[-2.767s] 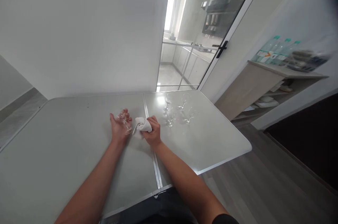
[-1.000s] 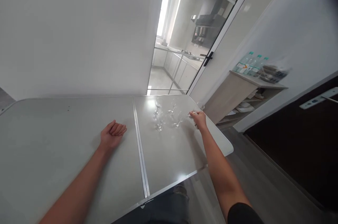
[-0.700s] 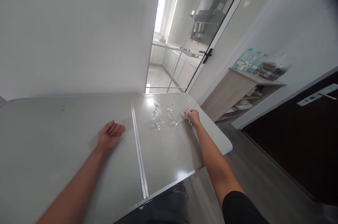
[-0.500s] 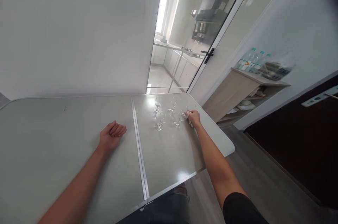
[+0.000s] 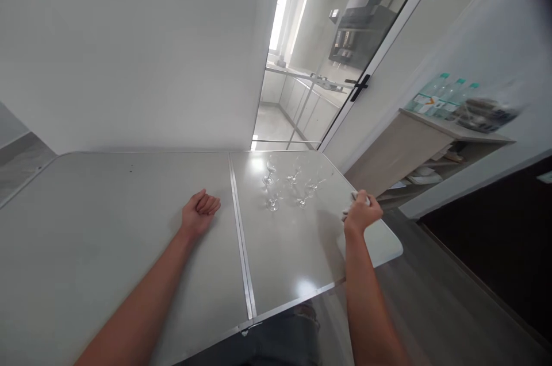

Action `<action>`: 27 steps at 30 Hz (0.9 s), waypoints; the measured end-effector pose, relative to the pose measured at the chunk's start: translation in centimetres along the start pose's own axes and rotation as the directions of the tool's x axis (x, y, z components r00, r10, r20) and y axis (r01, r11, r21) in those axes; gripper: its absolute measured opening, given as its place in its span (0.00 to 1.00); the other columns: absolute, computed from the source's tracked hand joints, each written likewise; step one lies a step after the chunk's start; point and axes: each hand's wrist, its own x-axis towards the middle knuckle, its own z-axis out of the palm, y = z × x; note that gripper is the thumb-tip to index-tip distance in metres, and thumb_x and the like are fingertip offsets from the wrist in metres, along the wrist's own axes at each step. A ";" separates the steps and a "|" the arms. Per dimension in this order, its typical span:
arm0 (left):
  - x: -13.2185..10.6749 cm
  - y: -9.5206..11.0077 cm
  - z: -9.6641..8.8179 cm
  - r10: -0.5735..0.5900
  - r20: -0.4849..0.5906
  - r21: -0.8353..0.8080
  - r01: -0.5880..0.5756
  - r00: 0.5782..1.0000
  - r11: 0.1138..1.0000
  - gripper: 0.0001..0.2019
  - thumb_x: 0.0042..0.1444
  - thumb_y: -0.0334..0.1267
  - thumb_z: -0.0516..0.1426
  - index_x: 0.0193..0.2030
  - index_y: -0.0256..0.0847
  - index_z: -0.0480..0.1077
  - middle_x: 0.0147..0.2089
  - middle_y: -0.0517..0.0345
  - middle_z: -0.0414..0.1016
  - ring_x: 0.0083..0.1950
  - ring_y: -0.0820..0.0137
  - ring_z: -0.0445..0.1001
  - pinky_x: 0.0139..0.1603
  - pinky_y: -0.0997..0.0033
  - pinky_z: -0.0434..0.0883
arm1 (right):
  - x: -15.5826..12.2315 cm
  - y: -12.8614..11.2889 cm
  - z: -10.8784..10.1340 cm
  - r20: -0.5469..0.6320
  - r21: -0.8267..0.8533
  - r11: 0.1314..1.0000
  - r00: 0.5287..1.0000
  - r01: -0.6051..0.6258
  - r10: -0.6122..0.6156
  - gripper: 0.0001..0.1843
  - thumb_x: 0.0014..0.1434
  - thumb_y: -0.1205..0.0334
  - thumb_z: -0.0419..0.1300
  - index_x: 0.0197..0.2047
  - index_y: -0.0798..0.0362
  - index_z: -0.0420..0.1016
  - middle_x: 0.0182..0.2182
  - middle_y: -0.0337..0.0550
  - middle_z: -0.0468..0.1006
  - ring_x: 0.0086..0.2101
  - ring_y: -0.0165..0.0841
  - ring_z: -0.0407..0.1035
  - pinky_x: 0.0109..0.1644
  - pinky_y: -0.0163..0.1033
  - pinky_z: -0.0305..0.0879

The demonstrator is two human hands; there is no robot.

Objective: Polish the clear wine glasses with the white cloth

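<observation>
My left hand [image 5: 200,212] rests on the white table [image 5: 293,251], fingers curled into a loose fist with nothing showing in it. At the table's right side, my right hand [image 5: 363,214] is closed around a crumpled whitish cloth [image 5: 346,214], part of which pokes out between the fingers. Several clear stemmed glasses stand in a group to the left of that hand, among them a front-left glass [image 5: 272,204], a back-left glass [image 5: 268,178] and a right-hand glass [image 5: 311,187]. Their bowls are faint and hard to make out. Neither hand touches them.
A metal seam [image 5: 242,239] crosses the table. Behind it are a white wall [image 5: 150,67] and a glass door with a black handle [image 5: 360,88]. To the right, a wooden cabinet [image 5: 388,147] carries plastic bottles [image 5: 448,96] and a bagged bundle [image 5: 487,113].
My right hand has let go of a stemmed glass and pulled back to the right and toward me with the cloth. My left hand stays in its fist; the view has turned slightly left.
</observation>
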 end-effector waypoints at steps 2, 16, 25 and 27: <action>0.0 -0.1 0.0 -0.010 0.009 0.025 0.010 1.000 1.000 0.30 0.61 0.40 0.58 0.16 0.40 0.42 0.15 0.64 0.39 0.19 0.76 0.46 0.22 0.70 0.51 | -4.0 -2.8 -0.6 -0.191 0.058 0.985 0.971 0.160 -0.146 0.15 0.62 0.55 0.53 0.31 0.55 0.75 0.24 0.41 0.72 0.27 0.34 0.69 0.31 0.38 0.67; 0.2 -1.2 0.0 -0.303 -0.012 0.014 0.303 0.953 0.953 0.21 0.61 0.54 0.56 0.25 0.41 0.64 0.28 0.55 0.69 0.30 0.65 0.72 0.32 0.63 0.68 | -31.0 -13.5 13.8 0.603 0.682 0.645 0.234 0.346 -0.763 0.08 0.61 0.62 0.57 0.32 0.51 0.74 0.32 0.43 0.79 0.36 0.36 0.71 0.50 0.42 0.61; 0.5 -1.4 -0.4 -0.321 0.007 -0.003 0.321 0.947 0.947 0.17 0.60 0.48 0.57 0.25 0.42 0.60 0.26 0.59 0.63 0.31 0.68 0.70 0.36 0.63 0.69 | -30.1 -13.0 13.9 0.678 0.678 0.728 0.294 0.104 -0.673 0.06 0.59 0.62 0.58 0.31 0.50 0.74 0.30 0.40 0.79 0.34 0.36 0.68 0.48 0.43 0.59; 0.5 -1.5 -0.5 -0.326 0.021 0.003 0.326 0.945 0.945 0.17 0.58 0.48 0.59 0.24 0.42 0.61 0.26 0.59 0.63 0.29 0.68 0.68 0.36 0.63 0.70 | -30.1 -12.9 14.0 0.688 0.664 0.741 0.306 0.102 -0.658 0.06 0.58 0.63 0.58 0.31 0.50 0.75 0.30 0.40 0.80 0.34 0.36 0.68 0.48 0.43 0.58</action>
